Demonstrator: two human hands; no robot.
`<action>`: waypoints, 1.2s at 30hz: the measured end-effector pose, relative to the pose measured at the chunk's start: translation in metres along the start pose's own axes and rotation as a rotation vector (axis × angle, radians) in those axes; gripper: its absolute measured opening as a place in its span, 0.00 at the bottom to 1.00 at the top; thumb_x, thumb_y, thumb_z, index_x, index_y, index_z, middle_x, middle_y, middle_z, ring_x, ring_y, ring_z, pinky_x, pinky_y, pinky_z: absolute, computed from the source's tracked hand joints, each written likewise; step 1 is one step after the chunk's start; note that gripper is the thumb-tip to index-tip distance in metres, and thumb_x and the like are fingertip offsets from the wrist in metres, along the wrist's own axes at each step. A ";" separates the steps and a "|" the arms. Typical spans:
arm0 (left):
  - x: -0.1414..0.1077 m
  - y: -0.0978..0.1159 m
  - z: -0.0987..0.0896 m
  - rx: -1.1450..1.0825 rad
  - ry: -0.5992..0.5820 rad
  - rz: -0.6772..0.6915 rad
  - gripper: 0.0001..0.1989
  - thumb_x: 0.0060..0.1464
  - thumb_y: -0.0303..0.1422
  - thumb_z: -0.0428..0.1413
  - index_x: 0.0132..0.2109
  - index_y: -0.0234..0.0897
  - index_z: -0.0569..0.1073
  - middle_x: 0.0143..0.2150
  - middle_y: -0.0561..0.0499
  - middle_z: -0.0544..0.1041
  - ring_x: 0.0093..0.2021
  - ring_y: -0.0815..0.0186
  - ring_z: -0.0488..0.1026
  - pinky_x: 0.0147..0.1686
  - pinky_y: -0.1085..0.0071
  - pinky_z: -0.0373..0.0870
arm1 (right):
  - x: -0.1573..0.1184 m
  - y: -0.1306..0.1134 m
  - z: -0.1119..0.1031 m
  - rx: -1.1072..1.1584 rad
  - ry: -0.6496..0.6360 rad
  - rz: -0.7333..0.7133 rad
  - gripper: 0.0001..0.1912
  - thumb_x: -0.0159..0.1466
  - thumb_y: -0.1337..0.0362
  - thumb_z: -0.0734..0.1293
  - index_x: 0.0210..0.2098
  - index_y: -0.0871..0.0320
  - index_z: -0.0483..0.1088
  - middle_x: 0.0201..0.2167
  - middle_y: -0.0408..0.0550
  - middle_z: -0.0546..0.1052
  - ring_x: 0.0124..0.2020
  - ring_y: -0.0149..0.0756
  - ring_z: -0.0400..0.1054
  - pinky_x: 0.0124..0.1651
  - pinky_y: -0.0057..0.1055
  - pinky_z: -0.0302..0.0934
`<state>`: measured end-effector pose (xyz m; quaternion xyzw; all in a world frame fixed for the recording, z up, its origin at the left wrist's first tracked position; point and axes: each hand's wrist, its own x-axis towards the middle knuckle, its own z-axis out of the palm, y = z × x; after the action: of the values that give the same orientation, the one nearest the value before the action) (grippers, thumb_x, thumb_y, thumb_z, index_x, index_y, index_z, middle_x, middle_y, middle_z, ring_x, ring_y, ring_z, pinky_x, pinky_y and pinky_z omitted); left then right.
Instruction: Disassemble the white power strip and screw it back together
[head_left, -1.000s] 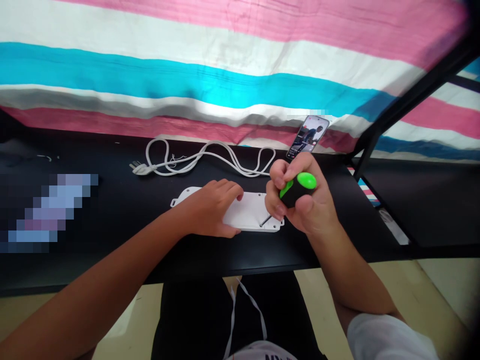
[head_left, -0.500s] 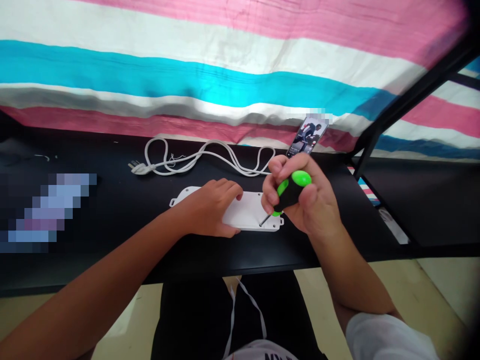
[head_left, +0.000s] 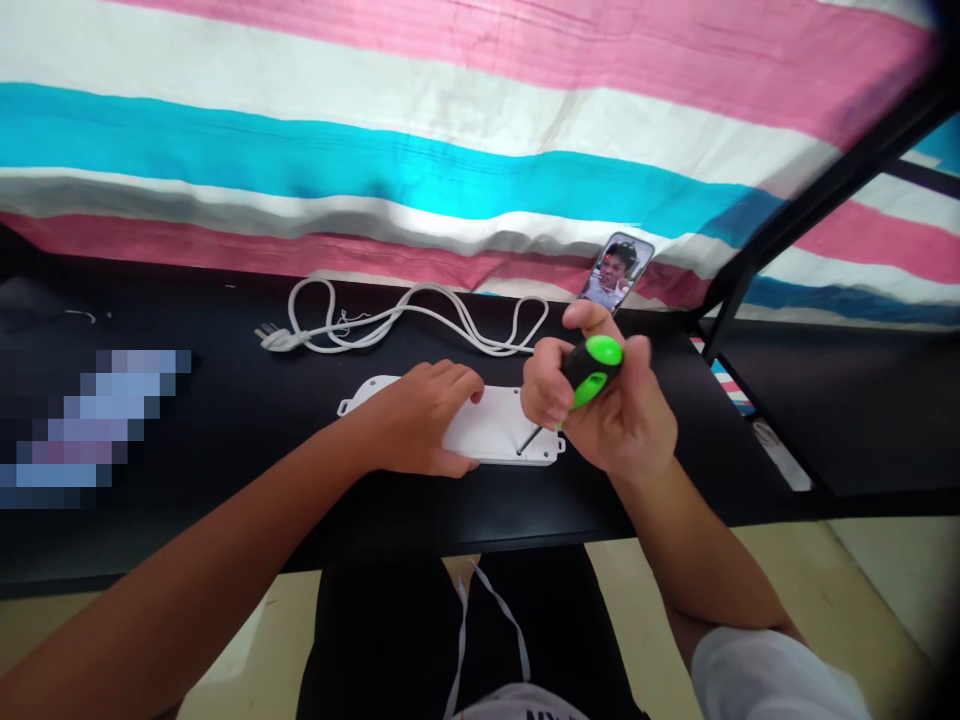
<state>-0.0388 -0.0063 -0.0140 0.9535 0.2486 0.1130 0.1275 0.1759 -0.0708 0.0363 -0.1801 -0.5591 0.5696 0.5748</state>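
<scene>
A white power strip lies bottom up on the black table, screw holes showing near its edges. My left hand spans it, thumb along the near edge and curled fingers over the far side, gripping it. In my right hand is a green and black screwdriver, tilted, its handle between thumb and fingers with the forefinger raised off it. The screwdriver's thin shaft reaches down to a hole near the strip's right front edge; how deep the tip sits is hidden.
The strip's white cord and plug lie looped behind it. A phone with a lit screen leans against the striped cloth at the back. A black frame bar rises at the right. A blurred patch covers something at the left.
The screwdriver handle has turned in my right hand, and my fingers have shifted around it, the forefinger lifting. The picture on the phone differs. My left hand stays in place on the power strip.
</scene>
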 end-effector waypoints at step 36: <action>-0.001 -0.001 0.001 -0.004 0.003 -0.010 0.28 0.45 0.45 0.67 0.49 0.39 0.66 0.47 0.45 0.75 0.48 0.49 0.73 0.46 0.56 0.66 | -0.002 0.006 -0.002 0.039 -0.044 -0.017 0.21 0.69 0.41 0.65 0.46 0.50 0.64 0.29 0.38 0.67 0.18 0.25 0.56 0.22 0.26 0.54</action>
<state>-0.0394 -0.0057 -0.0156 0.9518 0.2536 0.1141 0.1294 0.1754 -0.0706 0.0300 -0.1515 -0.5621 0.5793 0.5705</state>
